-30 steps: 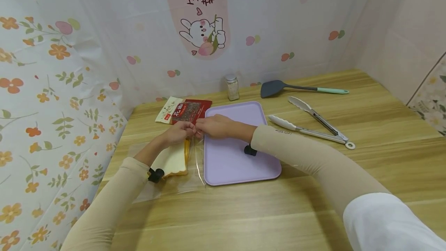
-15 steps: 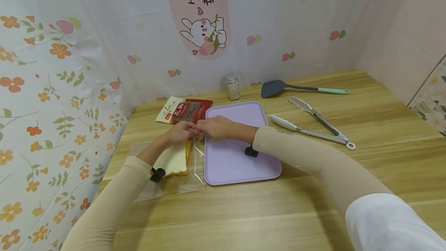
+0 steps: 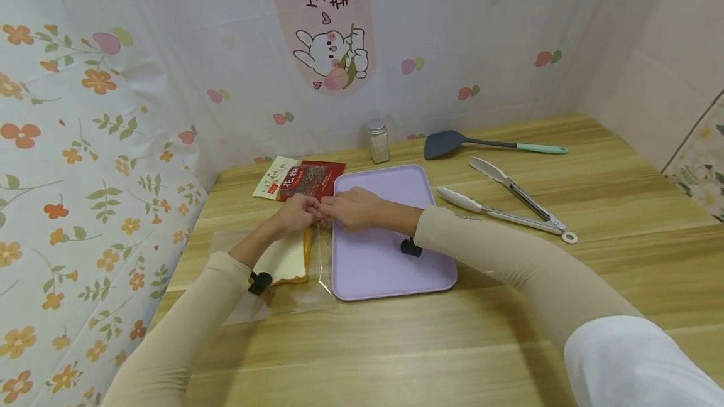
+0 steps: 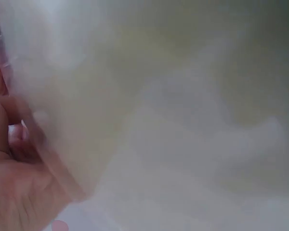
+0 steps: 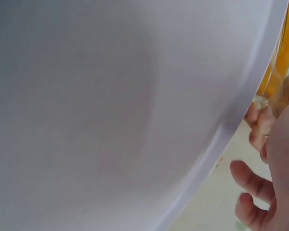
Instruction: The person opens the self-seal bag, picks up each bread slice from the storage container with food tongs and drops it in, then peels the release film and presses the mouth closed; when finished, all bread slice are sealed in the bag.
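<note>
A clear plastic bag (image 3: 313,299) lies on the table's left part with white sliced bread (image 3: 288,259) in it, its crust golden. Both hands meet at the bag's far right corner, fingertips close together. My left hand (image 3: 294,214) pinches the film there, over the bread's far end. From the right, reaching across the lilac tray (image 3: 390,272), my right hand (image 3: 355,209) also pinches the bag. Blurred pale film fills most of the left wrist view beside the left hand (image 4: 24,192). In the right wrist view, the right hand's (image 5: 284,168) outer fingers are loosely curled past the tray rim.
A red and cream spice packet (image 3: 305,179) lies just behind the hands. Behind the tray stands a glass shaker jar (image 3: 378,143). A dark spatula (image 3: 447,143) and spread metal tongs (image 3: 526,203) lie on the right. A printed curtain (image 3: 452,24) backs the table.
Both hands have shifted very slightly to the right, still together at the bag's corner. The bread and bag edge have moved slightly right too.
</note>
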Available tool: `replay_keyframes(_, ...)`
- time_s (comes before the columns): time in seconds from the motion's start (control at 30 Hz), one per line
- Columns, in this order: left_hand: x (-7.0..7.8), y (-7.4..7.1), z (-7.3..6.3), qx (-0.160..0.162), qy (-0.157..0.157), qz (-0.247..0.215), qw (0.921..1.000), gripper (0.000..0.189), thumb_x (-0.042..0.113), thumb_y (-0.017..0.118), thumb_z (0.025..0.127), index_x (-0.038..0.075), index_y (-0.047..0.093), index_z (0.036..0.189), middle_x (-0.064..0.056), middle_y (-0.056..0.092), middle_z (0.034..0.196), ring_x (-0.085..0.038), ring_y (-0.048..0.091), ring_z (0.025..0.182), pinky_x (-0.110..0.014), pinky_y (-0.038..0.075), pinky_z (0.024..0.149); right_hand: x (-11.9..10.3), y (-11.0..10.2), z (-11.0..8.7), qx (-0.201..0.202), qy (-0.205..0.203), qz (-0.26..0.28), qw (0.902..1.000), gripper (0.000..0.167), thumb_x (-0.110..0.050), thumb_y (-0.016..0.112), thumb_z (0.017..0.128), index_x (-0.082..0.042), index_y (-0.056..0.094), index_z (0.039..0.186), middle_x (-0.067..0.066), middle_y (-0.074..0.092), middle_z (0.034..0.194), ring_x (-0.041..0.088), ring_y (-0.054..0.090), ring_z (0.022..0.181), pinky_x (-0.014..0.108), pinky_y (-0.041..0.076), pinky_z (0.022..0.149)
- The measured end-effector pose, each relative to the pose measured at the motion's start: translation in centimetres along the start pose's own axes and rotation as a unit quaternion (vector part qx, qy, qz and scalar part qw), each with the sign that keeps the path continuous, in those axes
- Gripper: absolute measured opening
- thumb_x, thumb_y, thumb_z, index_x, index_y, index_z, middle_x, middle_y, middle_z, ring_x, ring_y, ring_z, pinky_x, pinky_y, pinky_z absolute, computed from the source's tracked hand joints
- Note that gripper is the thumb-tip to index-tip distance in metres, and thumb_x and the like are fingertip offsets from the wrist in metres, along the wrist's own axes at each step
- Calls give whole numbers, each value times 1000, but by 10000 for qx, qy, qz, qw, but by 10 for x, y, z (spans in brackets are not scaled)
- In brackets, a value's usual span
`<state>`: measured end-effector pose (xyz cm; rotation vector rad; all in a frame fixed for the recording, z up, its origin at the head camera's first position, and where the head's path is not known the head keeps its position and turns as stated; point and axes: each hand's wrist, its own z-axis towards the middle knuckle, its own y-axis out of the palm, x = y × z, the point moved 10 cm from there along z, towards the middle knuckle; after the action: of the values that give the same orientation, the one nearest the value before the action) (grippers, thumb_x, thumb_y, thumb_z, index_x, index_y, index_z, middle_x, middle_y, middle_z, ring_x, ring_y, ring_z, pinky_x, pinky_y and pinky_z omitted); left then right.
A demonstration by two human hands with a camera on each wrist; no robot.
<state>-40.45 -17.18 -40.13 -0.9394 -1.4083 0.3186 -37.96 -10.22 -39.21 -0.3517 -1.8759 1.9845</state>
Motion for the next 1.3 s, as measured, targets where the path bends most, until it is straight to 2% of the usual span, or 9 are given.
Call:
replay_keyframes(0.1,-6,-4,-1,177,-139,-67,9997,15,-3,54,95,-8,67,92,-10,71,79,-10,53,67,-20,41,59,-3,-3,-1,59,-35,-303,9995,10,-15,50,99,-14,57,106,0,59,100,21,60,86,33,46,55)
replay_keyframes(0.2,-5,-1,0,132,-56,-192,9997,16,-1,53,98,-8,66,92,-9,69,77,-10,51,66,-20,39,59,-2,-3,-4,-52,56,-248,9997,10,-16,54,98,-14,58,108,0,59,101,21,61,89,35,49,57)
replay_keyframes(0.33,1,4,4,-22,123,-212,9997,16,0,52,98,-8,66,96,-9,67,79,-11,52,69,-21,41,61,0,-1,-12,-254,264,163,9992,17,-9,59,93,-14,58,109,0,57,104,19,60,89,35,49,59)
replay_keyframes(0.4,0,3,4,26,72,-222,9997,17,0,51,99,-8,66,97,-11,69,84,-12,54,73,-22,43,64,-3,-2,-18,-270,269,451,9983,22,-4,59,90,-14,57,110,-1,56,105,17,58,89,34,47,57)
replay_keyframes(0.53,-7,0,4,68,-86,-442,9990,18,-1,48,100,-9,64,100,-18,72,92,-18,61,83,-25,48,71,-16,-8,-28,-251,119,902,9955,19,-4,54,95,-15,56,109,-3,56,107,14,57,89,30,42,54)
replay_keyframes(0.67,-11,1,3,-78,-166,-768,9969,19,-1,45,102,-11,61,102,-21,72,97,-22,67,89,-27,52,74,-28,-15,-43,-234,147,1158,9929,9,-10,50,101,-17,54,97,-4,52,94,12,54,80,26,39,52)
replay_keyframes(0.9,-11,-6,1,-76,-43,-665,9977,17,-1,47,102,-11,60,103,-22,73,97,-21,65,87,-26,48,72,-32,-37,-74,124,485,1754,9832,10,-14,52,103,-17,53,93,-7,50,85,10,50,75,28,44,61)
replay_keyframes(1.13,-14,-12,0,31,-149,-562,9983,16,2,50,102,-10,60,103,-20,73,97,-19,65,88,-23,47,72,-33,-56,-103,848,335,2071,9741,10,-9,52,102,-15,51,94,-6,48,85,9,48,74,26,44,64)
replay_keyframes(1.3,-17,-13,0,34,-161,-478,9987,17,5,51,103,-9,61,105,-19,73,98,-17,63,87,-22,43,70,-34,-63,-126,969,284,2439,9645,10,-8,52,102,-14,50,95,-6,48,85,7,47,73,24,43,64)
